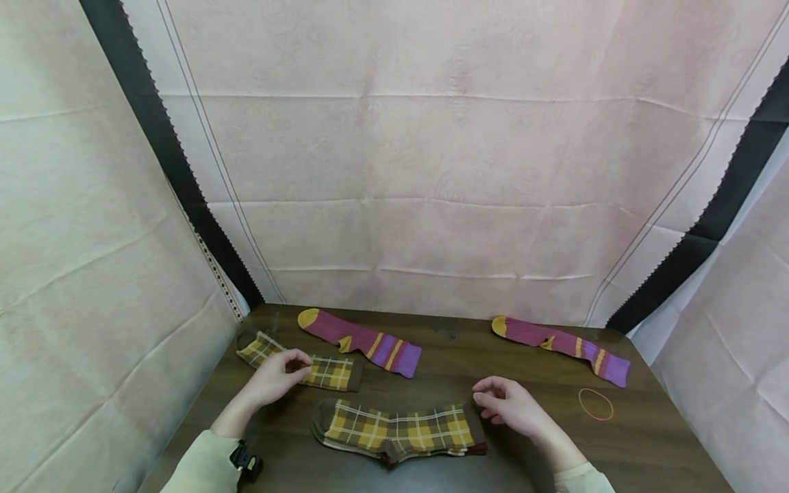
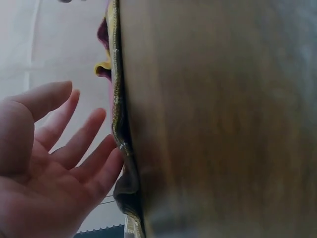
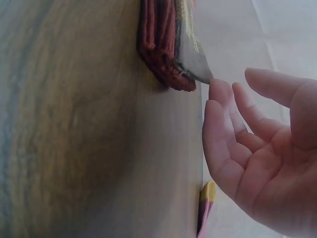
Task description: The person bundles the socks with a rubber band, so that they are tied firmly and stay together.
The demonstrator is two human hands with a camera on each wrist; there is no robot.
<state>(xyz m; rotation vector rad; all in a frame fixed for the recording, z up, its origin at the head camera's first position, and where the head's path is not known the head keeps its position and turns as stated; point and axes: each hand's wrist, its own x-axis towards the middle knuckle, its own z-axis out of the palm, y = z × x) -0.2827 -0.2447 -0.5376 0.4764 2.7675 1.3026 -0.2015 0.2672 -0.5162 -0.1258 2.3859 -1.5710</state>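
A yellow and brown plaid sock [image 1: 333, 373] lies flat at the table's left. Above its middle hovers my left hand [image 1: 276, 378], fingers loosely bent and thumb apart; in the left wrist view the lower fingertips meet or nearly meet the sock's edge [image 2: 118, 106]. In front, another plaid sock [image 1: 401, 430] lies on a layered stack whose dark red cuffs [image 3: 161, 44] show in the right wrist view. My right hand [image 1: 510, 407] is at the cuff end, fingertips at the top sock's corner, thumb held away. Neither hand grips anything.
Two purple and maroon striped socks with yellow toes lie behind, one at centre left [image 1: 364, 342] and one at right [image 1: 557, 344]. A thin orange rubber band [image 1: 596, 404] is at the right. Pale cloth [image 1: 431, 150] hangs around the brown wooden table [image 1: 444, 370].
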